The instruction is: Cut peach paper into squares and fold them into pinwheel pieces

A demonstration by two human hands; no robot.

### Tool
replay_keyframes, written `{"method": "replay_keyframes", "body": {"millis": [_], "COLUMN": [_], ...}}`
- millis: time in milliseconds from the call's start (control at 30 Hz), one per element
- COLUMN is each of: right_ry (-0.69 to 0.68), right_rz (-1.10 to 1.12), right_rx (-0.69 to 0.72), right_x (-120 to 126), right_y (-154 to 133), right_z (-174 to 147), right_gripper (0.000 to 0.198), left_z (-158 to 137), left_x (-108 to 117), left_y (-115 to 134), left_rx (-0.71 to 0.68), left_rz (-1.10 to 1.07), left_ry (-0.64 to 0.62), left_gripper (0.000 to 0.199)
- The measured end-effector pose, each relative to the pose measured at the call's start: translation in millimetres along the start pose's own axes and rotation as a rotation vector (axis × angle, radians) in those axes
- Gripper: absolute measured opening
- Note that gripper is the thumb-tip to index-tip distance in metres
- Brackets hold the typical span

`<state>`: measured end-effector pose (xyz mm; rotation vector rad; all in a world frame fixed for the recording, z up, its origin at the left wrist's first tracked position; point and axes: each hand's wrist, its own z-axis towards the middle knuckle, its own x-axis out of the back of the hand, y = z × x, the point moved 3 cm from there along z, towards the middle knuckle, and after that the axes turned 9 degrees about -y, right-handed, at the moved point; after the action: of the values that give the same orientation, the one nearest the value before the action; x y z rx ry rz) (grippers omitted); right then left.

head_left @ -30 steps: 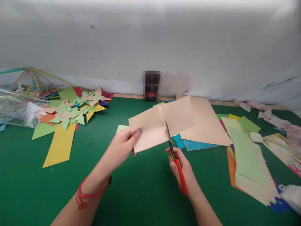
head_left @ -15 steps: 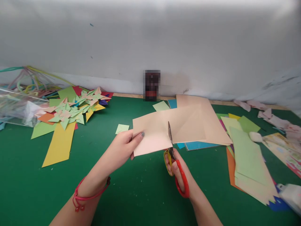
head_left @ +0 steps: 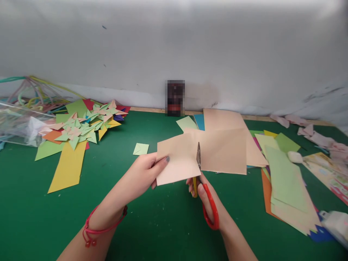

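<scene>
My left hand [head_left: 148, 168] pinches the left edge of a pale peach sheet of paper [head_left: 176, 156], thumb on top and fingers beneath. My right hand [head_left: 208, 195] is wrapped round scissors [head_left: 210, 206] with one red and one yellow handle. Their dark blades stand at a cut running up from the sheet's near edge. To the right of the blades, the other part of the sheet [head_left: 223, 152] spreads over more peach paper [head_left: 224, 117]. A small folded light green paper [head_left: 140, 149] lies just beyond my left hand.
Folded paper stars [head_left: 78, 128] are heaped at left over a yellow strip [head_left: 67, 163], beside a clear plastic bag [head_left: 21, 123]. Green paper strips [head_left: 286, 181], a white case [head_left: 295, 157] and crumpled pink scraps [head_left: 315, 136] lie at right. A pixelated dark object [head_left: 175, 98] stands against the wall.
The part of the sheet right of the blades has swung down and rightward, covering the blue paper's front. The left part has shifted slightly right and nearer me. The scissor handles have drawn closer together.
</scene>
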<state>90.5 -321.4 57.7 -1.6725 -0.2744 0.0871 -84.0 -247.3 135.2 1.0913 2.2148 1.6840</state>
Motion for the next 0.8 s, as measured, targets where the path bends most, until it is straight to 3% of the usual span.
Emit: {"method": "replay_keyframes", "body": {"millis": [800], "right_ry": [0.169], "right_rz": [-0.076], "right_rx": [-0.071], "right_x": [3.2], "right_y": [5.6], "right_z": [-2.8], "right_gripper": [0.041], "left_z": [3.3], "left_x": [-3.6], "left_y": [-2.5], "left_rx": [0.069], "left_rz": [-0.003], "left_ry": [-0.066], "left_gripper": [0.039]}}
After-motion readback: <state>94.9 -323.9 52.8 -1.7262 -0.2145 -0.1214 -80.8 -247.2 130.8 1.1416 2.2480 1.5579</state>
